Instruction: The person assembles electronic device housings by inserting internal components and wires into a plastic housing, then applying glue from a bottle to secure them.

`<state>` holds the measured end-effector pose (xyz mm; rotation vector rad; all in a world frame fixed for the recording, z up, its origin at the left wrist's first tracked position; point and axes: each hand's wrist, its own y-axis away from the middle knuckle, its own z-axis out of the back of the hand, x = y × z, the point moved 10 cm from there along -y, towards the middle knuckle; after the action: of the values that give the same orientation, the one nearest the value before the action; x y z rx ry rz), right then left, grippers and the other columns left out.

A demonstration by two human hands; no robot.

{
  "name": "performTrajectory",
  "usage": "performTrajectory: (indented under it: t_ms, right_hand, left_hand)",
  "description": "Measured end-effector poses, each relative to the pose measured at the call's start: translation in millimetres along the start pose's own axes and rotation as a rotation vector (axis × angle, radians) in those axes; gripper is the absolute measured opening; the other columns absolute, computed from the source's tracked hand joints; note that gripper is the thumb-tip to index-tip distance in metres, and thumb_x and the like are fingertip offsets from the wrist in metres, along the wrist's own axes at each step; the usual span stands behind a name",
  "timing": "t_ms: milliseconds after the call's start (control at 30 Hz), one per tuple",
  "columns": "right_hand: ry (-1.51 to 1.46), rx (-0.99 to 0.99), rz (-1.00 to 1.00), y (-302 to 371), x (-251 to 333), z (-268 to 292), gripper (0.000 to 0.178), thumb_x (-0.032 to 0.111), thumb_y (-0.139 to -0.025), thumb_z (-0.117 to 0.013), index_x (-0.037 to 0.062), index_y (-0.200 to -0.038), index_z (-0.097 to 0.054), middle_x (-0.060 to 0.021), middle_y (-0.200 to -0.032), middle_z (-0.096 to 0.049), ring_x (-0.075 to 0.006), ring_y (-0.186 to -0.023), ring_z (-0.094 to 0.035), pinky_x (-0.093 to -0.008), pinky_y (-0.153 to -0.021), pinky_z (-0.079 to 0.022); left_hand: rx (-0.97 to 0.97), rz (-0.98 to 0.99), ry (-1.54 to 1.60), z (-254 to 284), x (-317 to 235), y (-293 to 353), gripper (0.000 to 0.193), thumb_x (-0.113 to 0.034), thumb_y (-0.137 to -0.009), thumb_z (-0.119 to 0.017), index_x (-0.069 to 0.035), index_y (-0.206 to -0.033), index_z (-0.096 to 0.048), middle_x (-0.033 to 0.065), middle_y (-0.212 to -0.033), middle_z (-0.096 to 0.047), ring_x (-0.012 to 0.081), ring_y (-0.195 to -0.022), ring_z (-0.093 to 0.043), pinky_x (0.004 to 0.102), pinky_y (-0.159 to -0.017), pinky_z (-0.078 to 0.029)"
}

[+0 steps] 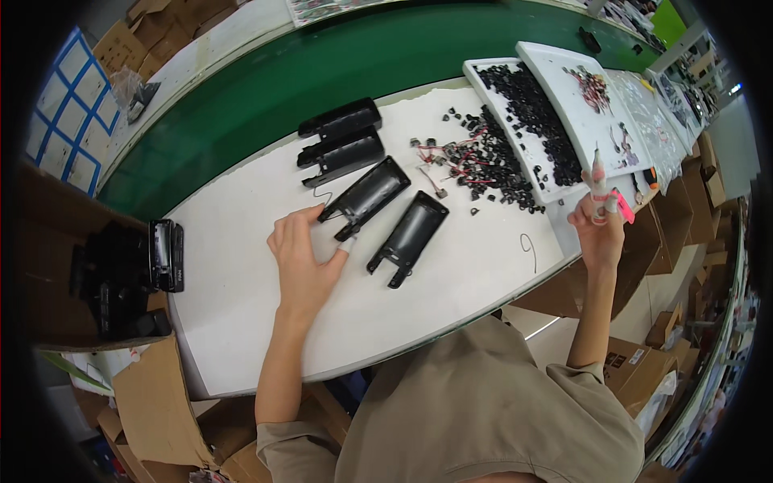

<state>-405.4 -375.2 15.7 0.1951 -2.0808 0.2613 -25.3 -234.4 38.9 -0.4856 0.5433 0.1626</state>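
Observation:
My left hand (299, 251) grips the forked near end of a black plastic housing (369, 193) between thumb and fingers; a white cover sits on the thumb tip. The housing lies tilted on the white table sheet with its hollow side up. At the right, my right hand (600, 233) is closed around a small needle-tipped bottle (598, 189), held point up. Something bright pink (623, 207) shows beside those fingers. A second housing (408, 238) lies just right of the held one, and two more housings (342, 153) lie beyond it.
Small black parts (495, 161) and red-wired pieces (435, 183) are heaped right of the housings. Two white foam trays (527, 173) with parts stand behind my right hand. Farther back runs a green belt (241, 133). A cardboard box (48, 241) with black housings stands at the left.

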Motion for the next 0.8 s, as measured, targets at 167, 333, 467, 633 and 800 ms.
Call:
performTrajectory:
  t_ms: [167,333,467,633,800]
  right_hand:
    - [0.01,-0.091,0.047,20.2,14.2,22.9,0.054,0.029,-0.091,-0.049,-0.0024,-0.132,-0.034,0.0,-0.074,-0.041,-0.0109,-0.066,-0.041,-0.027,-0.067,-0.039]
    - [0.375,-0.163,0.172,25.5,27.5,48.7,0.045,0.012,-0.086,-0.056,-0.0036,-0.126,-0.041,-0.0118,-0.102,-0.057,-0.0184,-0.096,-0.054,-0.0335,-0.085,-0.043]
    - [0.649,-0.226,0.246,29.0,29.5,54.0,0.034,0.002,-0.084,-0.058,-0.0034,-0.116,-0.047,-0.016,-0.116,-0.056,-0.0192,-0.108,-0.053,-0.0317,-0.093,-0.041]
    - [0.955,-0.273,0.258,31.4,22.1,51.0,0.03,0.002,-0.079,-0.063,-0.0027,-0.103,-0.047,-0.0141,-0.107,-0.063,-0.0176,-0.099,-0.058,-0.0268,-0.088,-0.041]
    - [1.254,-0.38,0.375,45.0,34.3,44.5,0.037,0.004,-0.074,-0.067,-0.0033,-0.104,-0.048,-0.0163,-0.11,-0.061,-0.0211,-0.102,-0.058,-0.0288,-0.089,-0.041]
  left_hand:
    - [0.108,0.119,0.134,-5.7,17.3,-1.4,0.054,-0.015,-0.065,-0.075,-0.009,-0.114,-0.052,0.007,-0.1,-0.054,0.0222,-0.095,-0.046,0.0342,-0.09,-0.032]
    - [0.168,0.122,0.245,-1.8,17.9,-7.5,0.054,-0.011,-0.066,-0.07,-0.008,-0.117,-0.051,0.0079,-0.103,-0.057,0.0192,-0.094,-0.049,0.0334,-0.087,-0.035]
    - [0.183,0.14,0.31,11.4,26.8,-22.8,0.05,-0.007,-0.068,-0.061,-0.006,-0.118,-0.052,0.0067,-0.104,-0.06,0.0162,-0.091,-0.052,0.0313,-0.081,-0.039]
    - [0.088,0.095,0.109,11.6,22.3,-49.7,0.044,-0.002,-0.072,-0.054,-0.008,-0.116,-0.054,0.0066,-0.108,-0.056,0.0189,-0.091,-0.051,0.031,-0.079,-0.041]
    - [0.159,0.009,0.072,-5.9,20.7,-56.2,0.037,0.0,-0.074,-0.057,-0.006,-0.11,-0.059,0.0079,-0.112,-0.054,0.0239,-0.102,-0.052,0.0323,-0.086,-0.042]
